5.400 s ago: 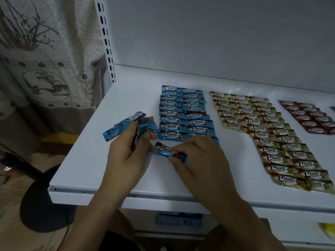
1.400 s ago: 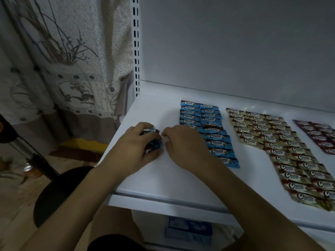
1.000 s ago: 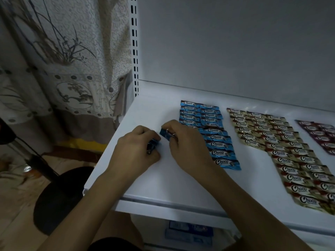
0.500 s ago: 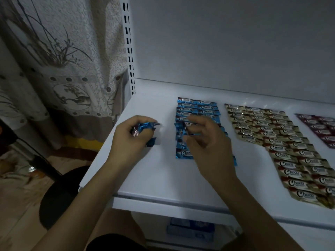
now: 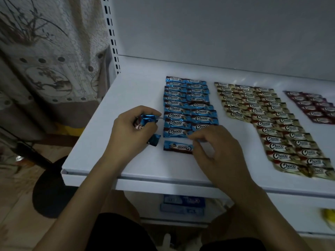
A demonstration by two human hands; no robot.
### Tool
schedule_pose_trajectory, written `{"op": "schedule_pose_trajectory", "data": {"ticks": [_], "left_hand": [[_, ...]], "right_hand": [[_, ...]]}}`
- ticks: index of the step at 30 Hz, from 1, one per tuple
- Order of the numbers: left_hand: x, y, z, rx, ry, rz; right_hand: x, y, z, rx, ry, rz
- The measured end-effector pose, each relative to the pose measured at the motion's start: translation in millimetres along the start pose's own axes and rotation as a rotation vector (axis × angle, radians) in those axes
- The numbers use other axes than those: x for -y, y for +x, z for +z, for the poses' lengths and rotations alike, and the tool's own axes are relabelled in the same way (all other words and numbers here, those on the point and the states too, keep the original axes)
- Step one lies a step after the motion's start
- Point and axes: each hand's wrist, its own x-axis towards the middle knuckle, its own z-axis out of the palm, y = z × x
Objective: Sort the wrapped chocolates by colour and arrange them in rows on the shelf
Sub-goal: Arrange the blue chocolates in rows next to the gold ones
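On the white shelf [image 5: 101, 142] lie blue chocolates [image 5: 188, 105] in two columns, gold chocolates [image 5: 262, 120] in three columns to their right, and dark red chocolates [image 5: 315, 105] at the far right. My left hand [image 5: 130, 134] grips a small bunch of blue chocolates [image 5: 145, 121] just left of the blue columns; one end of a wrapper sticks out below it. A single blue chocolate [image 5: 177, 147] lies at the near end of the left blue column, its print upside down. My right hand [image 5: 215, 151] pinches its right end.
A perforated shelf upright [image 5: 111, 33] and a patterned curtain [image 5: 45, 51] stand at the left. The grey back panel [image 5: 217, 33] closes the shelf behind. A dark round base [image 5: 49, 187] sits on the floor. A blue box [image 5: 183, 203] lies on the lower shelf.
My right hand took a blue chocolate from the bunch in my left hand, carried it right and set it down at the near end of the left blue column.
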Motion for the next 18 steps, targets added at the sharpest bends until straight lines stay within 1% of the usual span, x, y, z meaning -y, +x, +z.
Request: {"op": "schedule_pose_trajectory", "data": {"ticks": [2,6,10,12,14,16,18], "left_hand": [[-2.3,-0.2,-0.1,0.008,-0.008,0.003],[-3.1,-1.3,0.1,0.025,-0.019,-0.017],[-2.2,-1.3,0.3,0.021,-0.018,-0.014],[-2.0,-1.4,0.1,0.022,-0.012,-0.015],[-2.8,-1.6,0.0,0.018,0.009,-0.010],[-3.6,-1.7,-0.1,0.018,0.002,-0.005],[-3.6,-1.5,-0.1,0.017,-0.004,0.000]], "right_hand": [[-3.2,-3.2,0.7,0.070,-0.026,-0.009],[-2.8,-3.1,7.3,0.171,-0.177,-0.093],[2.2,1.5,8.7,0.210,-0.074,-0.077],[3.8,3.9,8.5,0.224,-0.115,-0.130],[6.5,7.3,7.7,0.211,-0.158,-0.181],[8.5,10.6,6.0,0.146,-0.192,-0.216],[10.8,12.9,1.7,0.097,-0.205,-0.208]]}}
